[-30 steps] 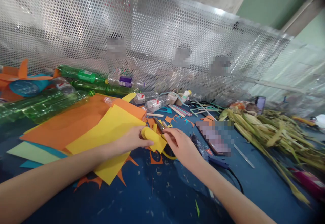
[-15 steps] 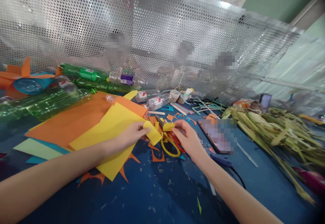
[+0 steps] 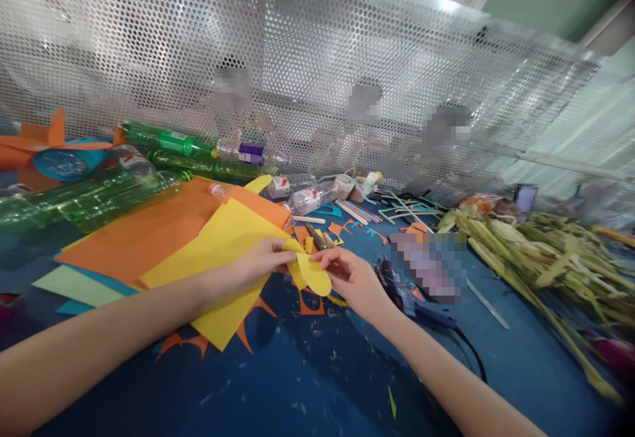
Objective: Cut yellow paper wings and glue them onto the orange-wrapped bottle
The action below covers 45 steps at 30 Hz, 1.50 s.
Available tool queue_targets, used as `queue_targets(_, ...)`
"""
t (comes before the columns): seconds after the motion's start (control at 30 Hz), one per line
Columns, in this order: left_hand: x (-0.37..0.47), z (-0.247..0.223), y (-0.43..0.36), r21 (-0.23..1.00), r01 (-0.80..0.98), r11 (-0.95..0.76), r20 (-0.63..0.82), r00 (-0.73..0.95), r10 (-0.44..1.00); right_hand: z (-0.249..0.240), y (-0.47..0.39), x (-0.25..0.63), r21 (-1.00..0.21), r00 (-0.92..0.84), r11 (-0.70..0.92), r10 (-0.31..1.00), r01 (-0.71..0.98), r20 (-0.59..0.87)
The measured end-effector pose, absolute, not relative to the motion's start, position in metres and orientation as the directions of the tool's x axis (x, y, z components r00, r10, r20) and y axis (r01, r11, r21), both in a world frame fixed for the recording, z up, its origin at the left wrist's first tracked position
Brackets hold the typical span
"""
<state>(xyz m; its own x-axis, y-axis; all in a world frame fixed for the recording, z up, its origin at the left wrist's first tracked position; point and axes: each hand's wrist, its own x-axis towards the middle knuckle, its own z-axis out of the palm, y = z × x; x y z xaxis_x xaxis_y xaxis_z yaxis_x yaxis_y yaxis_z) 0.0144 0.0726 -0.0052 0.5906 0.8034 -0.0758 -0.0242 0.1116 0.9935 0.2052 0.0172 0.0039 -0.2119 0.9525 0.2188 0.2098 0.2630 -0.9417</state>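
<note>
My left hand (image 3: 265, 258) pinches a small yellow paper strip between thumb and fingers. My right hand (image 3: 354, 278) closes its fingertips on a yellow paper piece (image 3: 316, 277) with a rounded end, which overlaps the strip. Beneath the left wrist lies a large yellow sheet (image 3: 218, 238), on top of an orange sheet (image 3: 143, 232). Behind the hands, partly covered, are dark-bladed scissors (image 3: 316, 236); part of a yellow loop shows below the right fingers. Orange paper offcuts (image 3: 311, 303) lie on the blue table under the hands.
Green plastic bottles (image 3: 99, 199) and clear bottles (image 3: 312, 198) lie toward the back. To the right are a glue gun (image 3: 414, 301) with a black cord, a blurred-out phone (image 3: 426, 268) and dried corn husks (image 3: 536, 258). A perforated metal panel (image 3: 317, 47) stands behind.
My right hand has moved left and slightly down to my left hand. The yellow paper pieces, apart before, now overlap, and the rounded one faces me. The view has shifted slightly.
</note>
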Motion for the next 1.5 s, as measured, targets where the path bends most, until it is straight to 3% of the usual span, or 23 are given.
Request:
queue_targets(0.3, 0.0141, -0.0034, 0.0701, 0.971, -0.148, 0.187, -0.067, 0.586, 0.807, -0.0015, 0.0173, 0.2068, -0.877, -0.232, 0.324, 0.939, 0.354, 0.253)
queue_targets(0.57, 0.0137, -0.0089, 0.0729, 0.993, -0.119, -0.003, 0.073, 0.583, 0.809, 0.0, 0.0173, 0.2071, -0.871, -0.243, 0.345, 0.932, 0.351, 0.271)
queue_targets(0.67, 0.013, -0.0083, 0.074, 0.997, -0.077, -0.019, 0.059, 0.555, 0.83, 0.0016, 0.018, 0.2085, -0.875, -0.193, 0.324, 0.943, 0.36, 0.27)
queue_targets(0.93, 0.0157, -0.0073, 0.0724, 0.991, -0.135, 0.025, 0.058, 0.577, 0.815, 0.0062, 0.0204, 0.2065, -0.957, -0.146, 0.168, 0.98, 0.238, 0.136)
queue_targets(1.1, 0.0154, -0.0062, 0.0711, 0.999, -0.05, 0.008, 0.02, 0.545, 0.838, 0.006, 0.0205, 0.2056, -0.956, -0.114, 0.227, 0.971, 0.188, 0.208)
queue_targets(1.33, 0.0155, -0.004, 0.0663, 0.98, -0.129, 0.151, -0.045, 0.596, 0.802, 0.0009, 0.0186, 0.2071, -0.847, -0.185, 0.347, 0.937, 0.403, 0.295)
queue_targets(1.5, 0.0162, -0.0008, 0.066, 0.985, -0.141, 0.098, 0.01, 0.614, 0.789, -0.0001, 0.017, 0.2071, -0.764, -0.212, 0.394, 0.919, 0.511, 0.333)
